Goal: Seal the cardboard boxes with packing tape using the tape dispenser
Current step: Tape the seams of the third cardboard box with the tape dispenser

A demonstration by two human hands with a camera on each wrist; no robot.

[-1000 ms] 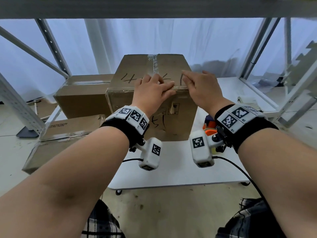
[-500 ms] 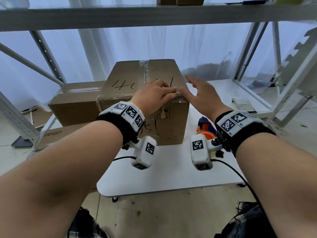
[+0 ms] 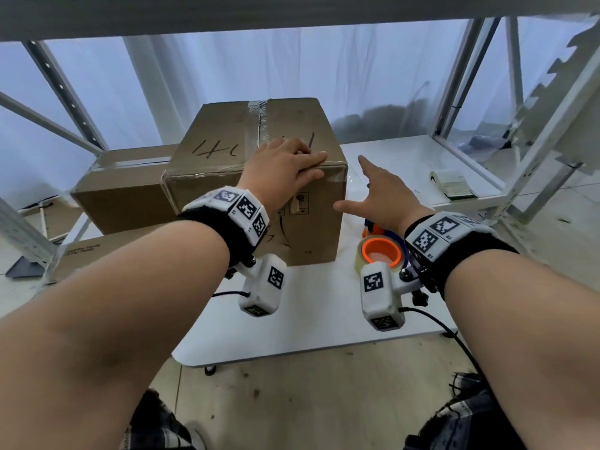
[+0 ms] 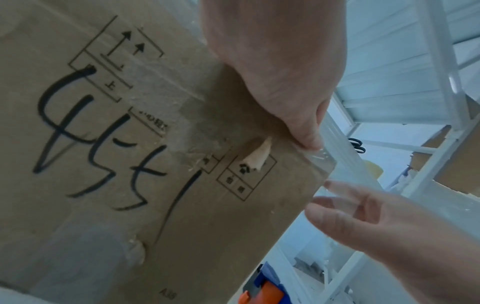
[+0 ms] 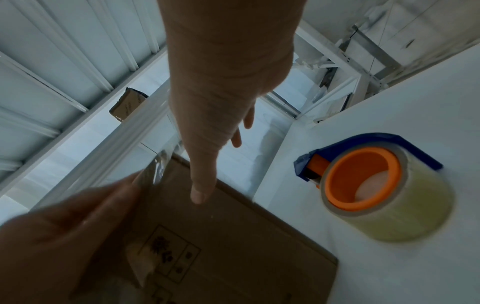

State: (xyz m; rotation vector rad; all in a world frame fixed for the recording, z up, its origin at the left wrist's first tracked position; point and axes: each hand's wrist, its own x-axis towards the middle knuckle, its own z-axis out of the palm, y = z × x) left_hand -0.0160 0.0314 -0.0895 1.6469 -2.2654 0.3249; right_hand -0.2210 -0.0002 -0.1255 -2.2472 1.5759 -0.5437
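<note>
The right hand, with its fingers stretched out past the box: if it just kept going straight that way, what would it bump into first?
Probably nothing close. The right hand points past the right side of the cardboard box, over bare white table. Beyond hangs the white curtain. Depth is hard to judge here.

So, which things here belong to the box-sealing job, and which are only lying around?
For the job:
- cardboard box, left hand pressing its front top edge
- clear tape on its top seam
- tape dispenser on the table
- right hand, open beside the box

Lying about:
- small paper booklet
- lower brown box behind
</note>
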